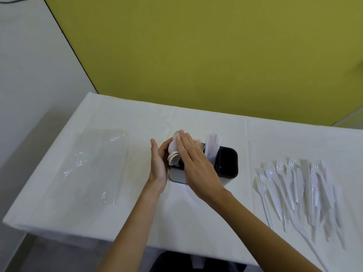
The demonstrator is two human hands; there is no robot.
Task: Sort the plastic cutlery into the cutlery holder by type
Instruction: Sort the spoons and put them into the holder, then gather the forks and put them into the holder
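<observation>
**Cutlery partly sorted, both hands at the spoons**

Cutlery holder (227, 163), black with a paler front face, is sitting near the middle of the white-covered bench (196, 213). Its long axis is running from my near left toward the far right. I am seeing white spoons (172, 152) standing bowls-up in its left end, knives (213, 143) standing upright and leaning slightly right in a middle compartment, and the right compartment showing only dark interior. Fork tines are just peeking out behind my right hand, too hidden for me to say which compartment they are in.

My left hand (158, 165) is cupping the spoon bundle from the left, palm turned inward. My right hand (193, 163) is lying flat, fingers extended, against the bundle's right side and over the holder's front. Neither hand is closed; they are pressing the spoons between them.

Loose cutlery (300, 193) is lying in a pile on the right of the bench, handles mostly pointing toward me, fork tines away. Individual pieces in the pile are blurring together. A clear plastic bag (92, 165) is lying flat on the left. I am reading no labels or writing anywhere.
</observation>
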